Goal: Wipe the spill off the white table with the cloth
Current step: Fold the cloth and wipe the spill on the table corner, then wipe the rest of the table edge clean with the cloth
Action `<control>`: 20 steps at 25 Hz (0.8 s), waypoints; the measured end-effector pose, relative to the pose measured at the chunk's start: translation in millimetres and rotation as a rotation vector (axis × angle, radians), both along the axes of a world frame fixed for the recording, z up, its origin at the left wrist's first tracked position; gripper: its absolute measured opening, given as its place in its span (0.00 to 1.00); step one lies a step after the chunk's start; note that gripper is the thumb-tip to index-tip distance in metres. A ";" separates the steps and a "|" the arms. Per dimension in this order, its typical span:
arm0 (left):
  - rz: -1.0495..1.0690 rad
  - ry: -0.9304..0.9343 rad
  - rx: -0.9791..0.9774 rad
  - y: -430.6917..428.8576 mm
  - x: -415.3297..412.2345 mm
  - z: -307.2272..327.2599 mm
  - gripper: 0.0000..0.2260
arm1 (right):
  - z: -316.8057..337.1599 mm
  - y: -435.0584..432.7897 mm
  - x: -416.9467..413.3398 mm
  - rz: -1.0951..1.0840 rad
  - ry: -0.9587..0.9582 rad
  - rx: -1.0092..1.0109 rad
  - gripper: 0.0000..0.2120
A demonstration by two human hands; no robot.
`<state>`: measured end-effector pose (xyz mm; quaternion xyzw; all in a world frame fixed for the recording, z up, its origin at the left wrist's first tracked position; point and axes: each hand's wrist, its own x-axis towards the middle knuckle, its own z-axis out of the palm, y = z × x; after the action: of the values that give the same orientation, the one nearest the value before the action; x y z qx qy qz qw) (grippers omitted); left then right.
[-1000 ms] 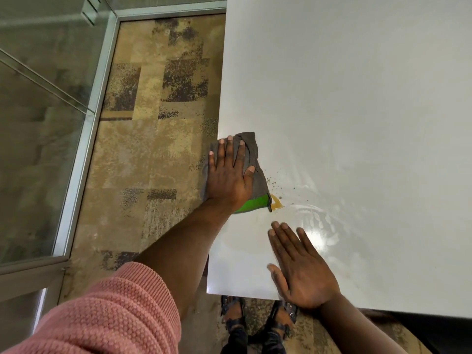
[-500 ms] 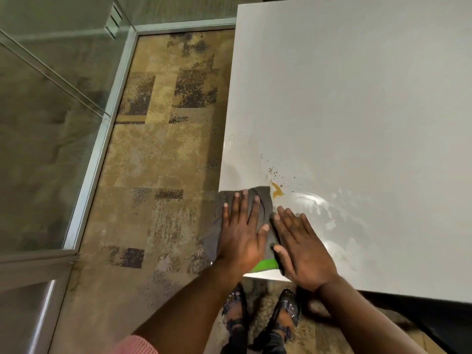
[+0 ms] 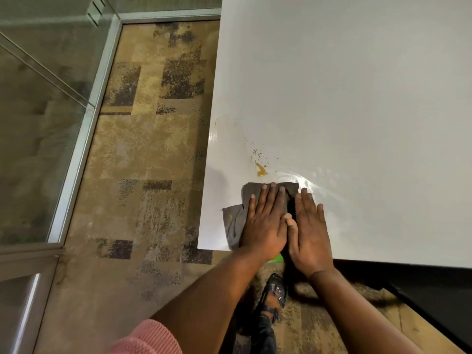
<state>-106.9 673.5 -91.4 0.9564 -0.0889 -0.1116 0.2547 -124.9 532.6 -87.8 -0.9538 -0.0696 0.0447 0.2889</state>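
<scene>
The white table (image 3: 357, 98) fills the right of the view, with its near left corner below me. An orange-brown spill (image 3: 261, 171) with small specks beyond it lies near that corner, and a wet sheen sits to its right. A grey cloth (image 3: 233, 223) with a green underside lies just short of the blot, reaching to the table's near edge. My left hand (image 3: 265, 223) presses flat on the cloth, fingertips close to its far edge. My right hand (image 3: 309, 231) lies flat beside it, thumbs touching, its inner edge against the cloth.
Patterned brown carpet (image 3: 143, 162) lies left of the table, bounded by a glass partition with a metal frame (image 3: 84, 129). My sandalled foot (image 3: 273, 292) stands below the near table edge. A dark surface (image 3: 434, 290) runs under the table at right.
My left hand slid the cloth from the table's left edge beside the spill down to the near edge, then right, inward from the corner. My right hand closed in against it.
</scene>
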 end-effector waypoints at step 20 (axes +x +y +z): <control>0.240 -0.038 0.277 111.1 30.5 -19.5 0.30 | -19.4 40.5 83.0 -0.001 -0.009 -0.437 0.40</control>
<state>-76.4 784.6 -111.0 0.9880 0.0373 -0.0733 0.1304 -41.9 573.1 -107.1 -0.9939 -0.0592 0.0545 0.0752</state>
